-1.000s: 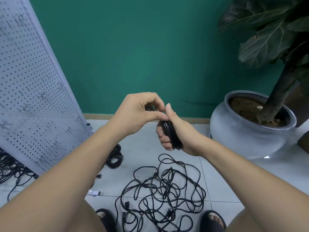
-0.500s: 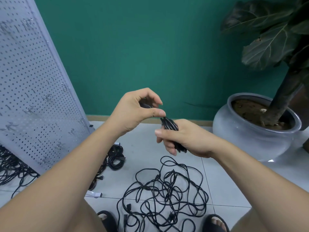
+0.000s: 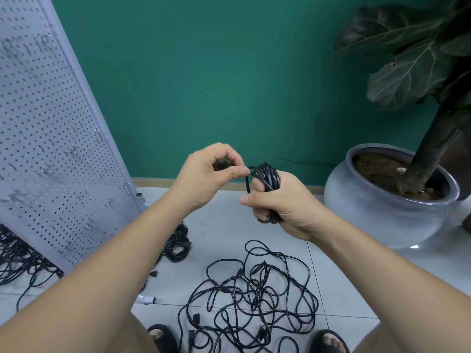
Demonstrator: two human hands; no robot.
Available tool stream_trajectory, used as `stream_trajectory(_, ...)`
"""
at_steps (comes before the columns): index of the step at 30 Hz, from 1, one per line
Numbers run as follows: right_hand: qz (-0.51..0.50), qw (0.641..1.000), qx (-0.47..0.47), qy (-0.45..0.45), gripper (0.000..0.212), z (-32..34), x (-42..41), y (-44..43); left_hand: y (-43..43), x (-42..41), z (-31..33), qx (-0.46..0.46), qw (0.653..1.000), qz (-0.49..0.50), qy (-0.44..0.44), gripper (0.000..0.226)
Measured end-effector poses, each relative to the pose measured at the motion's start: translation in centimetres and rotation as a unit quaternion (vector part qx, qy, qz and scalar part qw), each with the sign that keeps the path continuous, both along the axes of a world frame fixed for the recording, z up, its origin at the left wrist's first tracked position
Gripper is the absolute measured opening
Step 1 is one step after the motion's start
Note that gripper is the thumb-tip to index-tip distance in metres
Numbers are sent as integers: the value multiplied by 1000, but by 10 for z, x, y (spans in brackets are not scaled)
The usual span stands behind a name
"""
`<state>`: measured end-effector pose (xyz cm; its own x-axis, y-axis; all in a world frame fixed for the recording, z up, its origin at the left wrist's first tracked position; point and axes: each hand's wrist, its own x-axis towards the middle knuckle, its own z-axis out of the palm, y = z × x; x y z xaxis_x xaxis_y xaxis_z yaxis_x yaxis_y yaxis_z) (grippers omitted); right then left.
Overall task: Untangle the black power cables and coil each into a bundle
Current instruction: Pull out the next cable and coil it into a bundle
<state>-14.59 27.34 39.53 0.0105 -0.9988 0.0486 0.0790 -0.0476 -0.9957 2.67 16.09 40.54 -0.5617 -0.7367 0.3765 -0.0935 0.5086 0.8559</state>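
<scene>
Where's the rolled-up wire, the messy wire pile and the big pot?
rolled-up wire (image 3: 267,174): head view, top of its loops.
messy wire pile (image 3: 257,284): head view, tangled middle.
big pot (image 3: 382,220): head view, front wall.

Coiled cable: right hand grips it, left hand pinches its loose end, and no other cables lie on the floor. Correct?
No: the head view shows a tangled pile of cables on the floor. The right hand does grip the coiled cable and the left hand pinches its end.
</scene>
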Motion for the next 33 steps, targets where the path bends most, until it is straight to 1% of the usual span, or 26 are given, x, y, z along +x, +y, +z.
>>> stream_trajectory(3,17,999,-8,-32,47,5,-5,3,4,-3,-2,4,999,-34,-4,7)
stream_trajectory(6,42,998,-3,-53,46,11,-14,6,7,-4,-5,62,994,-86,19,3)
stream_trajectory(8,64,995,0,-70,44,13,-20,8,10,-5,-6,80,992,-94,39,5)
stream_trajectory(10,81,993,1,-83,44,15,-24,10,11,-7,-8,74,993,-80,35,9)
stream_trajectory(12,102,989,6,-106,46,16,-27,11,11,-9,-9,109,990,-85,43,17)
stream_trajectory(14,126,983,10,-136,48,16,-28,11,9,-10,-11,205,967,-132,71,34)
stream_trajectory(16,147,977,13,-154,50,15,-29,10,10,-10,-14,278,940,-189,60,51)
stream_trajectory(17,152,976,15,-158,50,15,-29,9,11,-11,-15,296,931,-209,41,52)
stream_trajectory(18,156,974,18,-161,50,15,-30,8,13,-11,-17,306,925,-224,24,48)
stream_trajectory(20,173,970,26,-166,45,16,-33,7,14,-14,-21,328,912,-244,10,46)
stream_trajectory(23,176,976,27,-128,36,17,-34,6,15,-17,-19,335,913,-234,18,55)
stream_trajectory(25,149,986,31,-74,39,17,-33,4,14,-16,-17,318,919,-230,27,49)
stream_trajectory(27,108,994,31,-12,40,16,-33,1,14,-13,-14,303,923,-235,38,31)
stream_trajectory(28,82,996,25,12,37,15,-33,0,14,-12,-13,294,925,-235,46,25)
stream_trajectory(30,43,998,11,34,30,11,-32,-4,12,-11,-11,272,936,-217,50,26)
stream_trajectory(33,46,995,-4,85,34,7,-32,-6,10,-10,-8,226,958,-172,27,30)
